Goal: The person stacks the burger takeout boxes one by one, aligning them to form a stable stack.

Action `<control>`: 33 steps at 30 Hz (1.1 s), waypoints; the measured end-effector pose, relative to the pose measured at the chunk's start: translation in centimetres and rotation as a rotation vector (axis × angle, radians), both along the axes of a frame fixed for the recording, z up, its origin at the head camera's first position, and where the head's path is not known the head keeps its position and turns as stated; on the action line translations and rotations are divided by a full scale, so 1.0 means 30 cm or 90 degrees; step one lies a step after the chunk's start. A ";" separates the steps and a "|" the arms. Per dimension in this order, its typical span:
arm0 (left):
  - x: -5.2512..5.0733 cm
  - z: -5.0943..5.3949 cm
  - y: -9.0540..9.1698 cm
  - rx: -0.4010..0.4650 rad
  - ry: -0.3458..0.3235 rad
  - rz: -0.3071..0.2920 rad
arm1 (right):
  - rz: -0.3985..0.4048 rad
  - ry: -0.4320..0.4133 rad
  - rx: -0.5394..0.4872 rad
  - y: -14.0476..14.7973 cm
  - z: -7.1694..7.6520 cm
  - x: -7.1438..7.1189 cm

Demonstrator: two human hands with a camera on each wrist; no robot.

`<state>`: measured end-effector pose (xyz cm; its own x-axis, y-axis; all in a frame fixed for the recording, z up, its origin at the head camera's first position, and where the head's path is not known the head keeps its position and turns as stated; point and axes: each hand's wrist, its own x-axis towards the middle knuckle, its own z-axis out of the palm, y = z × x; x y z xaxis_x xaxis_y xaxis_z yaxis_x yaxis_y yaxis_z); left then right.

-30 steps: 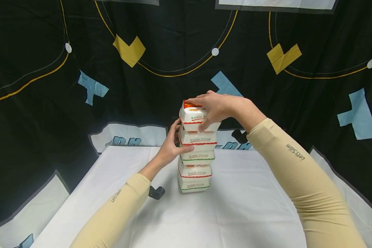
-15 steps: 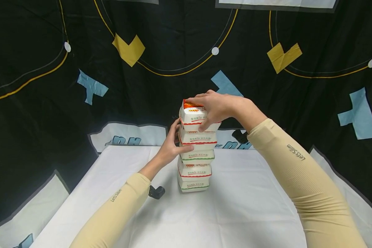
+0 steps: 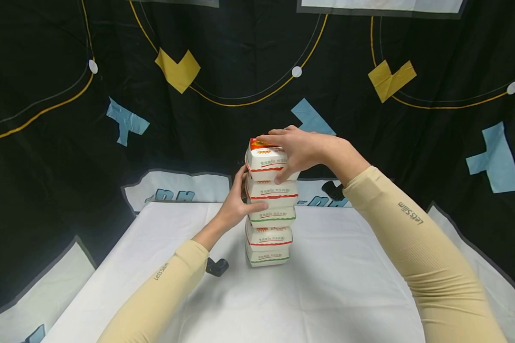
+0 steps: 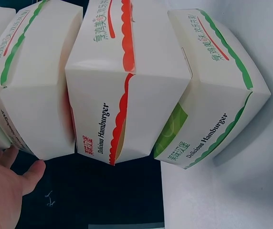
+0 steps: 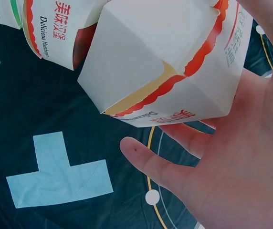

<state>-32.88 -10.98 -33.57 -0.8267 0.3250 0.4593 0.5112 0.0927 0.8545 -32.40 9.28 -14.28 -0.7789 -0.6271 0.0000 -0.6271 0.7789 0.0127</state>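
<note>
Several white hamburger boxes stand in one column on the white table; red-edged and green-edged ones are among them. The bottom box (image 3: 268,258) has a green edge. At the top, my right hand (image 3: 304,146) holds the red-edged top box (image 3: 263,164), its thumb on the front and fingers over the top. My left hand (image 3: 232,206) grips the column's left side, thumb across the front near the green-edged middle box (image 3: 273,218), other fingers partly hidden behind. The right wrist view shows the top box (image 5: 151,62) tilted beside my spread fingers.
The white-covered table (image 3: 343,286) surrounds the column. Behind it hangs a black cloth (image 3: 240,133) with yellow and blue tape pieces. A dark wrist-camera mount (image 3: 217,267) juts from my left wrist, another (image 3: 332,189) from the right.
The top box has shifted slightly to the left, and the box under it a little too. Both hands stay nearly in place.
</note>
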 end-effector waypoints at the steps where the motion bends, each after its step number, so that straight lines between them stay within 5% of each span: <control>1: -0.003 -0.004 -0.001 0.000 -0.001 0.003 | -0.001 0.000 -0.001 -0.001 -0.002 0.000; 9: -0.029 -0.038 -0.008 -0.003 0.008 0.019 | -0.004 0.006 -0.009 -0.002 -0.011 -0.007; 33: -0.025 -0.047 -0.019 -0.015 0.002 0.044 | -0.004 0.019 -0.028 0.024 -0.007 -0.017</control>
